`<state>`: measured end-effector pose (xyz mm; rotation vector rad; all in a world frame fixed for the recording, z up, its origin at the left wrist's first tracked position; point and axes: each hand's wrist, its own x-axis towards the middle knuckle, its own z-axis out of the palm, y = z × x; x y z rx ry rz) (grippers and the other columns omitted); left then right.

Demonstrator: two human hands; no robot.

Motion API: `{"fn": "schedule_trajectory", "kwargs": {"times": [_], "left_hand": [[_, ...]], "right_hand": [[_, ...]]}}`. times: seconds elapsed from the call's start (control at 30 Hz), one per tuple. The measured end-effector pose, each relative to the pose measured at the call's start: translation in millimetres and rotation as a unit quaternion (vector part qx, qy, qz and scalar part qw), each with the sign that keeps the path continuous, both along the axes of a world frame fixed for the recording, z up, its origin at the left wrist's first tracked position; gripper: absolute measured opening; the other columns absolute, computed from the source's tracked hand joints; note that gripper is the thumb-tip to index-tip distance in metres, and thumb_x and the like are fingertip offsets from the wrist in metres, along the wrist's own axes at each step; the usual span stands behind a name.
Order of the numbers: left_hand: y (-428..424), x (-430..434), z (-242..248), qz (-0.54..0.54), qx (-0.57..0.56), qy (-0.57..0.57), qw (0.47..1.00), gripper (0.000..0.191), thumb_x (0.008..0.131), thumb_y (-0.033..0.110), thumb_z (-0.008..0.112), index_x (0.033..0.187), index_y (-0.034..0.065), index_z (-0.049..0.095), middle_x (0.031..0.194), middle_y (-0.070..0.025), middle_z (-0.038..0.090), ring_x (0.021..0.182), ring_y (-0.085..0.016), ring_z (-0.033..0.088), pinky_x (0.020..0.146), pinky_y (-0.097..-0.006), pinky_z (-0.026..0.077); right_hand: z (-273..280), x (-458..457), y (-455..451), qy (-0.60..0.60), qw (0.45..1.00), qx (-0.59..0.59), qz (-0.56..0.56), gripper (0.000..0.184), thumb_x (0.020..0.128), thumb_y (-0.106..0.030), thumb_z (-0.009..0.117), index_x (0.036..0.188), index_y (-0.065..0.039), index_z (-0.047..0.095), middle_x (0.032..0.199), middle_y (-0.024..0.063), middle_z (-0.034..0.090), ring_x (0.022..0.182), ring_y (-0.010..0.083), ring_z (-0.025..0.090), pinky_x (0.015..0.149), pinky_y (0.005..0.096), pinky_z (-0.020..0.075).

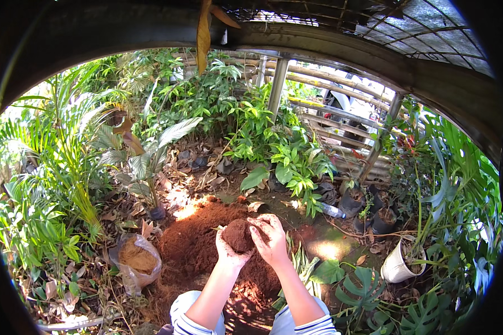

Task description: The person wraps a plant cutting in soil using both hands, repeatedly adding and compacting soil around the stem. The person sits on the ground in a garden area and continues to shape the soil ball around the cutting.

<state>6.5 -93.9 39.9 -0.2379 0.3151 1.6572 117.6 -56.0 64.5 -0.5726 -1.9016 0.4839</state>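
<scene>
A rounded ball of dark brown soil-like material (237, 236) sits in my hands at chest height over the ground. My left hand (231, 253) cups it from below and the left, palm up. On its right side rest the bent fingers of my right hand (271, 236). Brown crumbs stick to both hands. Beneath them spreads a mound of loose reddish-brown soil or coir (188, 238), reaching back between my knees. Whether anything is inside the ball is hidden; a small pale green bit shows at its left edge.
To the left stands a clear plastic bag (130, 281) holding brown fibre (138, 255). Long striped leaves (305, 268) lie by my right forearm. Farther right are a tilted white pot (394, 268), black nursery bags (383, 220) and a plastic bottle (332, 210). A bamboo fence (339, 111) stands behind.
</scene>
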Motion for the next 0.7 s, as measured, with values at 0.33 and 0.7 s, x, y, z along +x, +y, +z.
{"fn": "schedule_trajectory", "kwargs": {"times": [0.33, 0.7], "left_hand": [[3, -8, -9, 0.005, 0.046, 0.015, 0.999, 0.047, 0.084, 0.042, 0.033, 0.108, 0.0093, 0.057, 0.110, -0.0104, 0.060, 0.101, -0.029, 0.057, 0.089, -0.0457, 0.045], [2, -11, -7, 0.028, 0.033, 0.009, 0.999, 0.049, 0.084, 0.039, 0.032, 0.108, 0.0052, 0.058, 0.111, -0.0133, 0.060, 0.100, -0.030, 0.057, 0.090, -0.0453, 0.045]], "right_hand": [[-3, -5, -7, -0.078, 0.991, 0.104, -0.036, 0.039, 0.084, -0.028, 0.050, 0.115, -0.006, 0.059, 0.117, 0.0161, 0.050, 0.104, 0.0325, 0.046, 0.090, 0.0397, 0.0384], [-5, -7, -11, -0.095, 0.990, 0.104, -0.029, 0.042, 0.082, -0.026, 0.053, 0.119, -0.005, 0.056, 0.121, 0.0181, 0.046, 0.107, 0.0347, 0.044, 0.094, 0.0419, 0.0354]]}}
